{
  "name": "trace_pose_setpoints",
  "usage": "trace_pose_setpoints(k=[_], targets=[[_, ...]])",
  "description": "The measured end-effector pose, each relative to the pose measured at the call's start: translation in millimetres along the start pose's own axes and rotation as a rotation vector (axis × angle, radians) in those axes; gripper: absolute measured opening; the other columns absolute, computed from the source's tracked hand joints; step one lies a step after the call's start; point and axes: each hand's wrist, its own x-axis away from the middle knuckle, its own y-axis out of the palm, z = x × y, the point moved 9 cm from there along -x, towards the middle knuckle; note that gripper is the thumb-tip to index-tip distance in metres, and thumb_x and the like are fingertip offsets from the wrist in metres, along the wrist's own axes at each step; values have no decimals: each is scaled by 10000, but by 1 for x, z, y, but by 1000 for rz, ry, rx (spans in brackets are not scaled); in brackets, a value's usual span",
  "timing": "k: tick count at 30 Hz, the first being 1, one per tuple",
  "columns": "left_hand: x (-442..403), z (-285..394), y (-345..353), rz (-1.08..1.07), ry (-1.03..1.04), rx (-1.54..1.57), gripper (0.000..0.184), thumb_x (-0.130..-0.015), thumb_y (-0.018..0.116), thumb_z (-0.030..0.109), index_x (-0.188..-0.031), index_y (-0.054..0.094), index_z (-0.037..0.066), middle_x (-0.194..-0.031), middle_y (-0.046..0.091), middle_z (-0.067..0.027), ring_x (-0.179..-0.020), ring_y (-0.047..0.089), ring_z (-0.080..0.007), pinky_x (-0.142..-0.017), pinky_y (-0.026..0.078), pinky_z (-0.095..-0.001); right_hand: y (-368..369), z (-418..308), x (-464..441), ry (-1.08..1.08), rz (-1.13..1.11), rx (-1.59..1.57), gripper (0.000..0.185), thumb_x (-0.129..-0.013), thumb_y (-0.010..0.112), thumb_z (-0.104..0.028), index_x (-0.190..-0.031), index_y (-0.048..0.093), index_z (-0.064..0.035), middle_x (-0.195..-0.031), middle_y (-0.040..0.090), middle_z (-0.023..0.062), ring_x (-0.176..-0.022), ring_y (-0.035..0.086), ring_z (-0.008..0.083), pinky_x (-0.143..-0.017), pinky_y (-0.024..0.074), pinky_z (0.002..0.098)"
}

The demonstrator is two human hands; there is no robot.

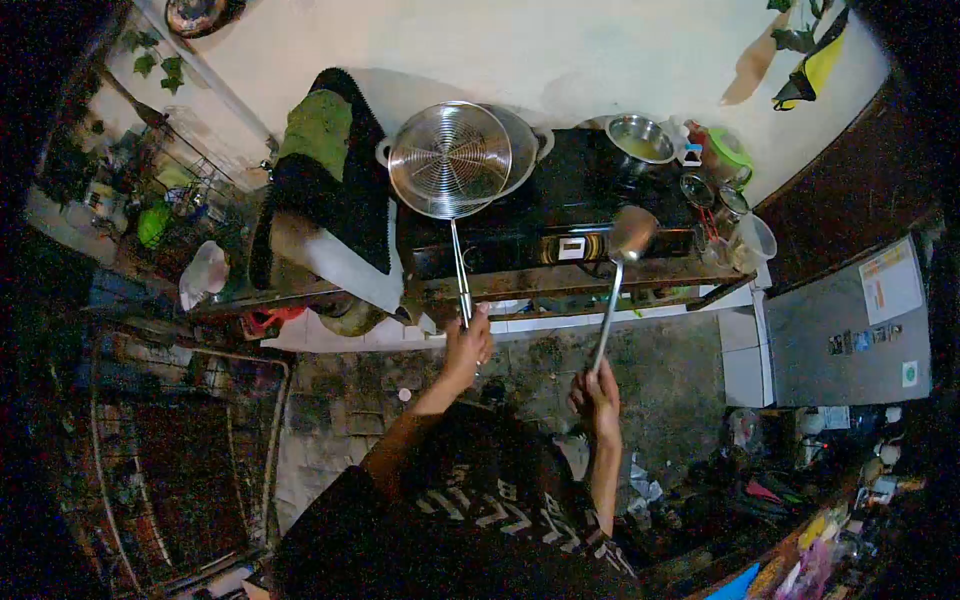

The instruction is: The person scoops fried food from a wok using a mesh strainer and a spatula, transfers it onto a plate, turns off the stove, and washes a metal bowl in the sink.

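My left hand is wrapped round the handle of a round wire strainer. The strainer's coiled basket overlaps a two-handled metal pan on the left side of the black stove. To the right, my right hand grips the long handle of a metal ladle, its bowl in front of the stove's right half. Behind the ladle, a metal bowl with yellowish contents stands at the back right of the stove. What the pan holds is hard to make out through the strainer.
Left of the stove stands a dark, green-topped cover or cloth. Jars, a green-rimmed container and a clear plastic cup crowd the right end. A grey fridge is at the right, a metal-framed rack at lower left.
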Motion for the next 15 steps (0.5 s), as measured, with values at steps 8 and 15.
trace_pose_setpoints(k=[8,15], targets=[[1,-9,12,64,148,-110,257,-983,584,323,-884,493,104,-555,424,39,-418,383,-80,-372,298,-285,76,-10,-59,-314,190,401,279,-883,738,-259,-883,503,-107,-639,425,-73,-464,347,42,-421,285,237],[2,-52,81,-197,525,-231,154,-977,485,135,-1033,533,1,-884,664,-108,-794,641,-207,-738,503,-325,75,-54,-40,-506,276,448,336,-828,786,-211,-837,472,-91,-758,526,-31,-646,469,78,-572,378,241]])
